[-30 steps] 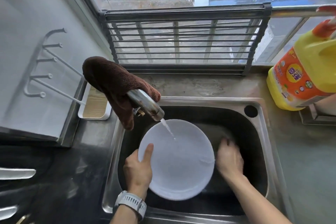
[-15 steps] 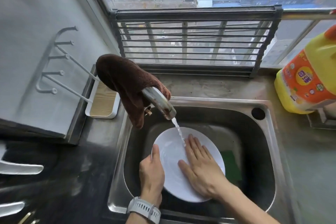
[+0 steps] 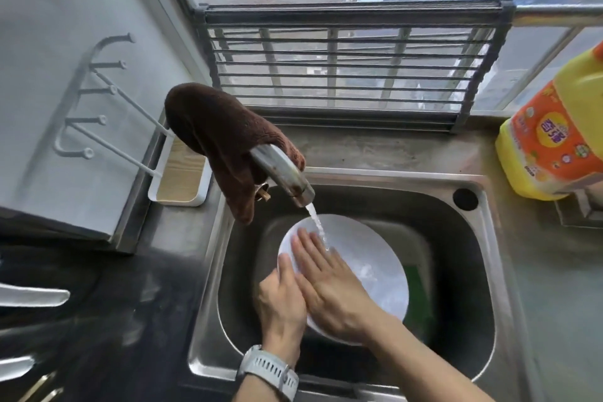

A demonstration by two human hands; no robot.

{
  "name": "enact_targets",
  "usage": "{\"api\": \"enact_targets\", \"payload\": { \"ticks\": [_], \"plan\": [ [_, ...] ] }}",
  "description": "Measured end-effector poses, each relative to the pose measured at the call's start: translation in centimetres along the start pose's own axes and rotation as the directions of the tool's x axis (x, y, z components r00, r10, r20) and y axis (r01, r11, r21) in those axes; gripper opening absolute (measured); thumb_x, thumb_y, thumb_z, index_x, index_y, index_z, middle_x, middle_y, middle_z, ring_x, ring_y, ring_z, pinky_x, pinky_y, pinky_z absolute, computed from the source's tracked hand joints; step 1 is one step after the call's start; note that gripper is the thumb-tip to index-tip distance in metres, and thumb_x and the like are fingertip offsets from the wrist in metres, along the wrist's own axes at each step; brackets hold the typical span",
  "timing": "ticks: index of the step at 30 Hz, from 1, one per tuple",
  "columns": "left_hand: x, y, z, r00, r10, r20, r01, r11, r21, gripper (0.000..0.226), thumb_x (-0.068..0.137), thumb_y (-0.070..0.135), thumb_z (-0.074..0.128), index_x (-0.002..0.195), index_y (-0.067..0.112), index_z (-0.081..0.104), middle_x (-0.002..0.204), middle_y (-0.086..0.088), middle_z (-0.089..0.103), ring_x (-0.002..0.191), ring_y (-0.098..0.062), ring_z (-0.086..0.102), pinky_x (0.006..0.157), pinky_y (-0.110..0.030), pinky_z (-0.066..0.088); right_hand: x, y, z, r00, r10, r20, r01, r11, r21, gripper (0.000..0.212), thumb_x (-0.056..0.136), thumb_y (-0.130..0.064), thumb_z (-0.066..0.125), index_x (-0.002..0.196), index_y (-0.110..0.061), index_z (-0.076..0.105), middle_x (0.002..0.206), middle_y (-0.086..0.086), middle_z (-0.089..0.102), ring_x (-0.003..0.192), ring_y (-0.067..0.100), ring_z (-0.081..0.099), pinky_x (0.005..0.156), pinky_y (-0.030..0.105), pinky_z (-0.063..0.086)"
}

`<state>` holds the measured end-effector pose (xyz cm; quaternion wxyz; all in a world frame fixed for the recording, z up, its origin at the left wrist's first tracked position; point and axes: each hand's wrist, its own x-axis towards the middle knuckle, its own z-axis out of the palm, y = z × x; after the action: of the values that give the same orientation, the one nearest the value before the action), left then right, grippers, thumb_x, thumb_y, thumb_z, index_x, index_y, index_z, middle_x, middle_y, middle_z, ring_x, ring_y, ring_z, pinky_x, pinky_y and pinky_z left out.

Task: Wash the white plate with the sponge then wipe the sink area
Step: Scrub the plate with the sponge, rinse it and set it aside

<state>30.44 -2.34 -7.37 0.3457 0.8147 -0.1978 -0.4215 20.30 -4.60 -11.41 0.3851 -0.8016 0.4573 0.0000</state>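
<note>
The white plate [image 3: 368, 258] is tilted inside the steel sink [image 3: 489, 238], under a thin stream of water from the tap [image 3: 284, 174]. My left hand [image 3: 280, 303] grips the plate's left rim, thumb on its face. My right hand [image 3: 329, 281] lies flat and open on the plate's face, fingers spread toward the upper left, touching the stream. The green sponge [image 3: 416, 287] lies on the sink floor, to the right of the plate and partly hidden behind it.
A brown cloth [image 3: 215, 137] hangs over the tap. A yellow detergent bottle [image 3: 554, 140] stands on the counter at the right. A white tray [image 3: 181, 179] with a hook rack sits left of the sink. A folding rack [image 3: 342, 68] leans against the window.
My right hand left the sponge at the right of the sink and came onto the plate's face, then slid further left across it. The left hand kept its hold on the rim.
</note>
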Motion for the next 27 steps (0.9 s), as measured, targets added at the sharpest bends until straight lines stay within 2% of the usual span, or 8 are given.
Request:
{"api": "enact_targets", "payload": {
  "ticks": [6, 9, 12, 15, 18, 21, 24, 27],
  "plan": [
    [0.4, 0.5, -0.6, 0.999, 0.033, -0.018, -0.033, 0.999, 0.008, 0.046, 0.104, 0.049, 0.039, 0.097, 0.017, 0.071, 0.084, 0.003, 0.067, 0.078, -0.012, 0.062, 0.074, -0.035, 0.054, -3.3, 2.1, -0.2, 0.983, 0.176, 0.047, -0.174, 0.984, -0.038, 0.091, 0.081, -0.07, -0.011, 0.156, -0.018, -0.018, 0.157, -0.005, -0.034, 0.15, 0.012, -0.026, 0.122, 0.028, -0.014],
    [0.0, -0.3, 0.4, 1.0, 0.016, -0.026, -0.016, 0.999, 0.03, 0.051, 0.104, 0.048, 0.042, 0.102, 0.011, 0.077, 0.091, 0.0, 0.074, 0.083, -0.02, 0.066, 0.08, -0.035, 0.052, -1.7, -0.1, 0.7, 1.0, 0.007, 0.03, -0.007, 1.0, 0.02, 0.082, 0.084, -0.065, -0.016, 0.157, -0.028, -0.016, 0.161, -0.01, -0.031, 0.148, 0.008, -0.03, 0.124, 0.032, -0.013],
    [0.0, -0.5, -0.1, 0.997, -0.05, -0.051, 0.051, 0.999, 0.004, 0.045, 0.104, 0.047, 0.043, 0.103, 0.015, 0.074, 0.086, 0.007, 0.067, 0.082, -0.017, 0.063, 0.081, -0.036, 0.052, 1.3, 4.0, -0.6, 0.984, 0.146, -0.098, -0.158, 0.979, -0.127, 0.068, 0.099, -0.058, 0.0, 0.16, -0.026, 0.0, 0.166, -0.002, -0.013, 0.155, 0.021, -0.01, 0.125, 0.038, -0.005],
    [0.5, -0.3, -1.4, 0.998, -0.01, -0.07, 0.009, 1.0, -0.009, 0.048, 0.104, 0.046, 0.042, 0.085, 0.011, 0.068, 0.081, -0.001, 0.069, 0.079, -0.019, 0.064, 0.07, -0.034, 0.05, -1.9, 9.4, -0.8, 0.825, 0.463, -0.325, -0.506, 0.86, -0.061, 0.071, 0.096, -0.057, 0.01, 0.15, -0.023, 0.041, 0.159, 0.01, 0.036, 0.146, 0.032, 0.031, 0.12, 0.045, 0.027],
    [0.7, -0.3, -1.4, 0.997, 0.037, -0.068, -0.032, 0.997, 0.077, 0.045, 0.103, 0.044, 0.046, 0.078, 0.014, 0.068, 0.076, -0.005, 0.071, 0.076, -0.024, 0.068, 0.068, -0.038, 0.057, -4.3, 11.7, 0.1, 0.68, 0.72, -0.14, -0.731, 0.65, -0.207, 0.06, 0.097, -0.054, 0.04, 0.148, -0.023, 0.035, 0.149, 0.017, 0.034, 0.128, 0.037, 0.044, 0.098, 0.047, 0.049],
    [0.8, -0.1, -1.2, 0.995, 0.076, -0.063, -0.067, 0.988, 0.142, 0.044, 0.103, 0.044, 0.046, 0.078, 0.016, 0.067, 0.076, -0.002, 0.071, 0.074, -0.022, 0.068, 0.07, -0.04, 0.06, -3.3, 11.8, 1.2, 0.683, 0.73, -0.038, -0.718, 0.66, -0.221, 0.072, 0.089, -0.034, 0.065, 0.149, -0.021, 0.026, 0.141, 0.017, 0.032, 0.119, 0.035, 0.053, 0.088, 0.041, 0.054],
    [0.9, -0.1, -1.4, 0.992, 0.109, -0.058, -0.098, 0.981, 0.17, 0.044, 0.104, 0.044, 0.041, 0.078, 0.019, 0.065, 0.076, 0.0, 0.07, 0.074, -0.018, 0.067, 0.067, -0.035, 0.057, -4.1, 10.6, -0.7, 0.7, 0.686, -0.198, -0.704, 0.71, -0.031, 0.085, 0.081, -0.032, 0.074, 0.148, -0.013, 0.024, 0.129, 0.016, 0.05, 0.106, 0.035, 0.063, 0.083, 0.041, 0.055],
    [0.7, -0.2, -1.1, 0.995, 0.094, -0.026, -0.087, 0.979, 0.185, 0.051, 0.104, 0.051, 0.036, 0.083, 0.016, 0.067, 0.076, -0.003, 0.069, 0.075, -0.021, 0.066, 0.068, -0.036, 0.053, -6.3, 6.5, -2.5, 0.759, 0.502, -0.415, -0.442, 0.865, 0.239, 0.071, 0.071, -0.038, 0.082, 0.128, -0.024, 0.042, 0.107, 0.001, 0.059, 0.09, 0.023, 0.061, 0.078, 0.035, 0.05]
  ]
}}
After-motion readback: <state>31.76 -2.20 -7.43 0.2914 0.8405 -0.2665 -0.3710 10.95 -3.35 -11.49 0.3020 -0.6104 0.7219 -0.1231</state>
